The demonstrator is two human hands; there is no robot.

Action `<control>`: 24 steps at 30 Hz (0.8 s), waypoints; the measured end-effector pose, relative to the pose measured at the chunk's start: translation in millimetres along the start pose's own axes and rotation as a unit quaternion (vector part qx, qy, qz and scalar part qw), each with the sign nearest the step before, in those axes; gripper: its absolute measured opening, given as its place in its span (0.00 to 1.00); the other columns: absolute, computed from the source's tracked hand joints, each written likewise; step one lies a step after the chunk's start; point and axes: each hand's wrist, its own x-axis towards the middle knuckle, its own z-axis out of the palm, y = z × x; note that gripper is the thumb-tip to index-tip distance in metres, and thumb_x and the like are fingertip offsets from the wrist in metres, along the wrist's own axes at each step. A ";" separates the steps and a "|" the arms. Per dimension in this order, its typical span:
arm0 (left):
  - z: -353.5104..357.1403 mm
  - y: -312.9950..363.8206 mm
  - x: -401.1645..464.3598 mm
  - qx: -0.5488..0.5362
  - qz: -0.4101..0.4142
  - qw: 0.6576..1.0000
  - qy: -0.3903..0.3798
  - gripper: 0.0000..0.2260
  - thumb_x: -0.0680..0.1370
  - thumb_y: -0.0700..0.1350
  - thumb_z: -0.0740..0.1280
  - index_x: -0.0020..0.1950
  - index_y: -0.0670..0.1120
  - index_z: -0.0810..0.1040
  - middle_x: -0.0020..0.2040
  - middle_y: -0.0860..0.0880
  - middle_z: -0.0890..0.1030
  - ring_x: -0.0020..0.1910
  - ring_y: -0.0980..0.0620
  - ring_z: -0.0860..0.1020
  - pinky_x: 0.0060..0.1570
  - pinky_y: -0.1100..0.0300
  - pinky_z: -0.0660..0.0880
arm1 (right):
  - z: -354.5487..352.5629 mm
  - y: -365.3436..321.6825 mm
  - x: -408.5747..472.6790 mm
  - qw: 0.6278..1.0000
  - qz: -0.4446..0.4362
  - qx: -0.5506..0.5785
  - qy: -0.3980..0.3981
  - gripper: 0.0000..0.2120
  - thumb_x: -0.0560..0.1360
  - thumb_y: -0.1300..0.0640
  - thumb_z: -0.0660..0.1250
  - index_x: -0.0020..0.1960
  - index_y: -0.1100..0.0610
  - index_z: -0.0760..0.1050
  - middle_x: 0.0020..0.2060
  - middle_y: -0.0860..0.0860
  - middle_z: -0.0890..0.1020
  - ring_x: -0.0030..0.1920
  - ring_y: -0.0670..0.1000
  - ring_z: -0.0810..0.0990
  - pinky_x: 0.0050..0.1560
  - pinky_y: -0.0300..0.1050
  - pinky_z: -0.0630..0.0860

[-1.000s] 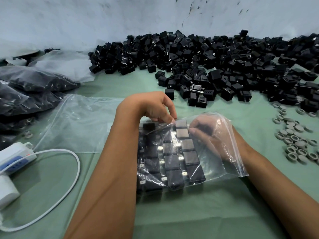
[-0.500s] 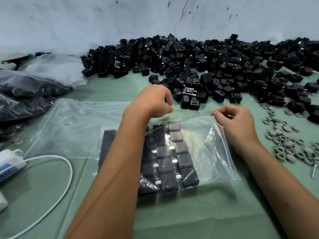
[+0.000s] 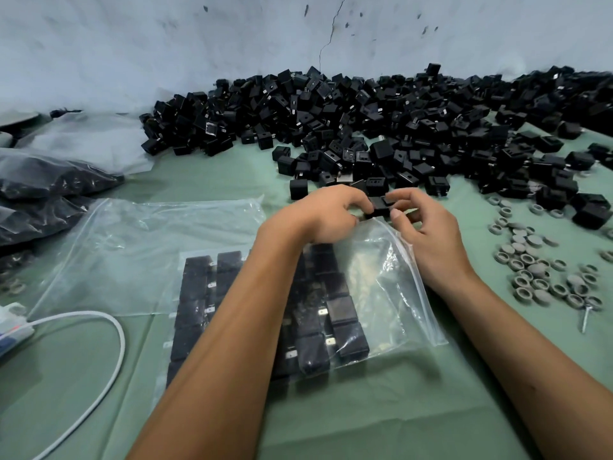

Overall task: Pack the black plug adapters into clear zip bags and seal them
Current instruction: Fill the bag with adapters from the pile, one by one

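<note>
Just above the centre of the frame, the left hand (image 3: pixel 326 214) and the right hand (image 3: pixel 428 227) meet over one black plug adapter (image 3: pixel 379 207), each pinching an end of it with curled fingers and thumb, right at the open mouth of the clear zip bag (image 3: pixel 391 287). The bag lies flat on the green table cover (image 3: pixel 365 419) in the lower centre, with rows of packed adapters (image 3: pixel 345 313) showing through the film on its left side, partly hidden by the left forearm. Its right side looks unfilled. Neither hand appears to hold the bag's lip, so the likeliest trouble is the mouth sagging closed or folding under as the adapter goes in, which would let the piece catch on the zip strip (image 3: pixel 414 267) and land outside. A hard push could also knock the tidy rows askew, leaving a bulge that might keep the zip from closing along its whole run. The metal prongs look able to snag or prick the thin film if the adapter is dragged across it. The loose heap of adapters (image 3: pixel 365 127) across the upper frame lies close behind the hands, so a careless sweep might pull strays onto the bag. The grey caps (image 3: pixel 537 260) at the right sit near enough to be scattered by the right wrist.
</note>
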 end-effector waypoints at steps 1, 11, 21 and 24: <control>-0.2 2.6 -1.3 -0.024 0.010 1.000 -0.017 0.20 0.81 0.34 0.61 0.70 0.48 0.77 0.70 0.49 0.77 0.70 0.50 0.74 0.70 0.51 0.71 | -0.2 0.9 0.7 1.000 -0.005 -0.008 -0.011 0.15 0.82 0.60 0.67 0.67 0.50 0.78 0.55 0.49 0.80 0.49 0.49 0.81 0.54 0.45 0.79; 2.2 15.9 -5.6 -0.019 0.042 0.999 -0.010 0.23 0.76 0.29 0.59 0.59 0.52 0.82 0.57 0.52 0.80 0.57 0.51 0.79 0.58 0.52 0.79 | -2.5 -1.8 -3.3 0.995 -0.069 -0.061 -0.024 0.07 0.71 0.58 0.78 0.47 0.55 0.84 0.44 0.48 0.79 0.41 0.46 0.76 0.42 0.46 0.77; 0.8 8.2 -3.6 -0.016 0.072 0.996 0.044 0.14 0.78 0.35 0.66 0.54 0.53 0.83 0.52 0.54 0.81 0.53 0.54 0.81 0.56 0.54 0.80 | -12.6 5.4 3.3 0.974 -0.013 -0.224 -0.029 0.23 0.73 0.51 0.78 0.67 0.46 0.78 0.56 0.48 0.77 0.62 0.53 0.74 0.61 0.53 0.76; 1.4 12.6 -3.3 -0.024 0.083 0.995 0.055 0.17 0.76 0.33 0.65 0.51 0.55 0.84 0.49 0.56 0.82 0.50 0.53 0.83 0.52 0.56 0.81 | -11.7 6.3 2.8 0.968 -0.043 -0.238 -0.065 0.19 0.76 0.48 0.75 0.66 0.46 0.80 0.55 0.47 0.79 0.59 0.51 0.75 0.55 0.52 0.78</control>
